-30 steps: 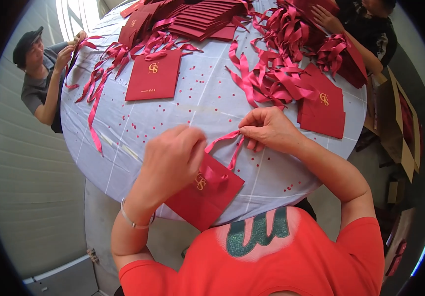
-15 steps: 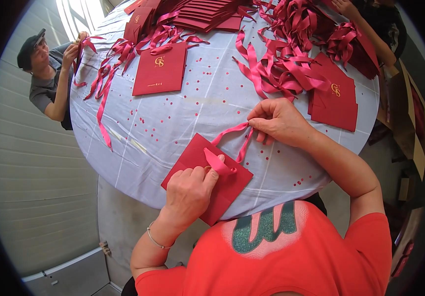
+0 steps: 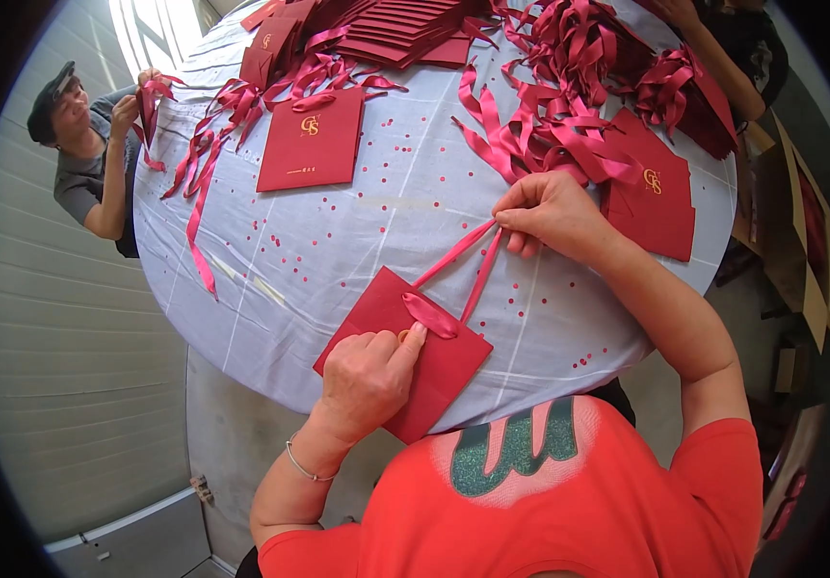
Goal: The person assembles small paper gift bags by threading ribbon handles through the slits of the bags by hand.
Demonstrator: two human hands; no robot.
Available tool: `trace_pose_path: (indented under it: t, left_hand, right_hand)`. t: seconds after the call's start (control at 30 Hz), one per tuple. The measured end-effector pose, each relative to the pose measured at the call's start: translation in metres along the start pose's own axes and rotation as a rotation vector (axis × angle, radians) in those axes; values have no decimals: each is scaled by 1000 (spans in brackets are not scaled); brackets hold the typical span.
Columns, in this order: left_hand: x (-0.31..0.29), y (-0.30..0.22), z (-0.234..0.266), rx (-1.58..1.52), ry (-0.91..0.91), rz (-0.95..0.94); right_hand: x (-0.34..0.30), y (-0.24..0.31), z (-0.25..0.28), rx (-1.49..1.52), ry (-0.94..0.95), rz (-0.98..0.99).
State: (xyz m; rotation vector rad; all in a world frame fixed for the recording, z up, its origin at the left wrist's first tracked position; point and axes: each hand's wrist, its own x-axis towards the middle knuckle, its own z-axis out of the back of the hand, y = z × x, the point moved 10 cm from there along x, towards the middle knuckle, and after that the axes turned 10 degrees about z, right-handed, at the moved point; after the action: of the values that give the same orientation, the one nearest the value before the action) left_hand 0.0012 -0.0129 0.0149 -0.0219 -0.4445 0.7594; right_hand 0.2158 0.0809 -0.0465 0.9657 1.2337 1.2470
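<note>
A small red paper gift bag point(image 3: 446, 376) lies at a slant by the table's near edge. My left hand point(image 3: 368, 374) is closed on its left side, the thumb pressing near a flat pink ribbon handle point(image 3: 429, 315). From the bag's top edge a second pink ribbon point(image 3: 477, 279) runs up in a taut, narrow loop. My right hand point(image 3: 552, 214) pinches the end of that loop between thumb and fingertips, above the table. What lies under my left fingers is hidden.
Another red bag point(image 3: 311, 140) lies farther off, near loose ribbons point(image 3: 205, 183). Ribbon heaps point(image 3: 559, 116) and stacked bags point(image 3: 651, 188) fill the right side. Small red paper dots are scattered over the white tablecloth point(image 3: 357, 231). One person point(image 3: 97, 164) handles ribbon at left; another's arm point(image 3: 723, 67) reaches in.
My right hand has moved slightly up and away, drawing the ribbon loop straight. The handle ribbon under my left thumb now lies flatter against the bag.
</note>
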Motion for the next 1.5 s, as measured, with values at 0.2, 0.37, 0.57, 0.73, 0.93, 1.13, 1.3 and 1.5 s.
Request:
trace_pose_path:
  t: [0.2,0.37,0.57,0.73,0.93,1.13,1.3,1.5]
  left_hand:
    - [-5,1,2,19,2,10]
    - [-6,-13,13,32,127,189]
    - [-24,-31,21,166,117,323]
    - [-42,-46,55,146,-153,261]
    - [-51,-23,103,-217,-383,316]
    - [-31,17,48,-1096,-127,674]
    - [-32,38,18,-368,24,702]
    - [16,22,39,-245,-49,462]
  right_hand:
    - [-1,2,-5,82,35,-7]
    - [-13,18,-6,176,57,54]
    - [-55,92,-45,269,174,263]
    - [-92,155,-79,449,295,393]
    - [-112,248,-62,219,163,796]
    - [-21,229,-52,-171,142,663]
    - [34,138,15,-752,-145,739]
    - [72,87,19,-1117,-211,516]
